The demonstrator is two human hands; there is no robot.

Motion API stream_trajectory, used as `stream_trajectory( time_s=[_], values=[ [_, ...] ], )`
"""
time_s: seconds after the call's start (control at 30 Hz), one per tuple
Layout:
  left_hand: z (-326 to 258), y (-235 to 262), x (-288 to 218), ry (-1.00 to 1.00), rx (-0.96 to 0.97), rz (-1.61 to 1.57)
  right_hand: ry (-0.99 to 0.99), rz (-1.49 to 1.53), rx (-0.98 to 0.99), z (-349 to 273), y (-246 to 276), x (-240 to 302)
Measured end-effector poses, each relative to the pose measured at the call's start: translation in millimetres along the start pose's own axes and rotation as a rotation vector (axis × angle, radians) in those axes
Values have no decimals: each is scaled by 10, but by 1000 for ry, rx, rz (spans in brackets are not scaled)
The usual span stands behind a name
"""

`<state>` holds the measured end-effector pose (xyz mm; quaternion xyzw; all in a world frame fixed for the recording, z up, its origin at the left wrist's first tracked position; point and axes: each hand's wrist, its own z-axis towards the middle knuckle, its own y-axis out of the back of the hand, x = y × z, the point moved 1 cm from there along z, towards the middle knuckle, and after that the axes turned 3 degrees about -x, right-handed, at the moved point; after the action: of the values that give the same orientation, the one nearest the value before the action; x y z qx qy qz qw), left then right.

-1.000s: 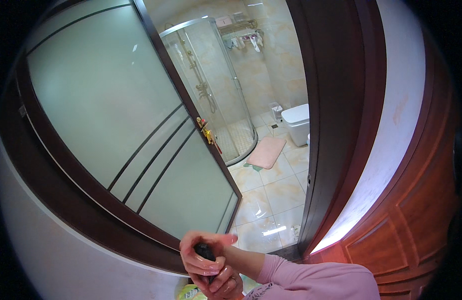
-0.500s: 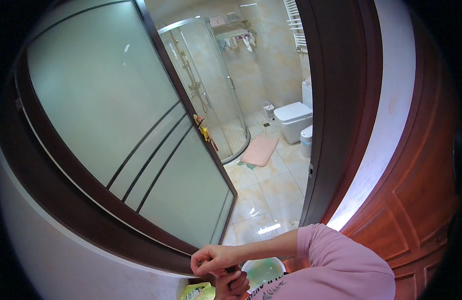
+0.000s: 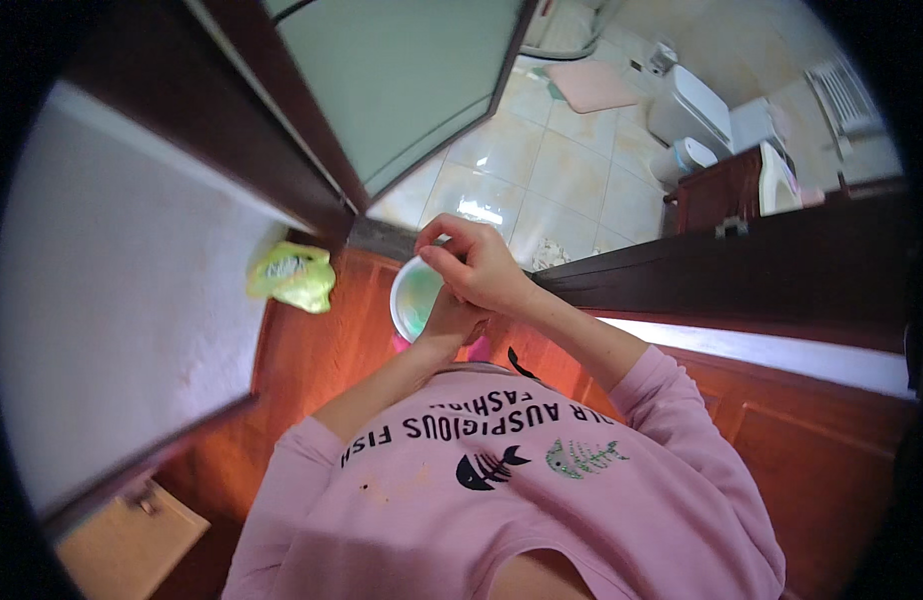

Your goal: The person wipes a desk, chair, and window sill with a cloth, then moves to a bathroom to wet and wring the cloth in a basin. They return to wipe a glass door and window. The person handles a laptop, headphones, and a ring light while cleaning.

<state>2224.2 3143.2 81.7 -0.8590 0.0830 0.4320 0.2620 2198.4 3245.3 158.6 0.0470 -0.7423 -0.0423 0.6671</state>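
Note:
In front of my body my two hands are together, the right one above the left. My right hand has its fingers bent round toward the thumb, the tips close together; no object shows between them. My left hand lies under the right wrist with curled fingers, partly covered, so I cannot make out what they hold, if anything. Directly below both hands, a white basin with pale green contents stands on the reddish wooden floor, partly hidden by them. Pink footwear shows at the basin's near side.
A yellow-green plastic bag sits by the wall at left. Ahead, a frosted glass door stands open onto a tiled bathroom with a pink mat, a toilet and a small white bin. A dark door frame runs along the right.
My view has tipped downward, bringing my torso, both forearms and the wooden floor into sight. My hands stay together, the right still above the left.

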Motion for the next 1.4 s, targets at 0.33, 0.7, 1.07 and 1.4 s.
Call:
stream_trajectory(
  time_s=[0.33, 0.7, 1.07, 1.4],
  values=[
    [486, 399, 550, -239, -289, 660, -325, 290, -346, 255, -224, -994],
    [370, 690, 615, 523, 32, -409, -620, 122, 169, 310, 46, -1798],
    [-335, -94, -455, 456, 749, -1186, 200, 1673, 977, 472, -319, -397],
    [-795, -112, -910, 292, 826, -862, 30, 903, 771, 243, -186, 763]
  ],
)
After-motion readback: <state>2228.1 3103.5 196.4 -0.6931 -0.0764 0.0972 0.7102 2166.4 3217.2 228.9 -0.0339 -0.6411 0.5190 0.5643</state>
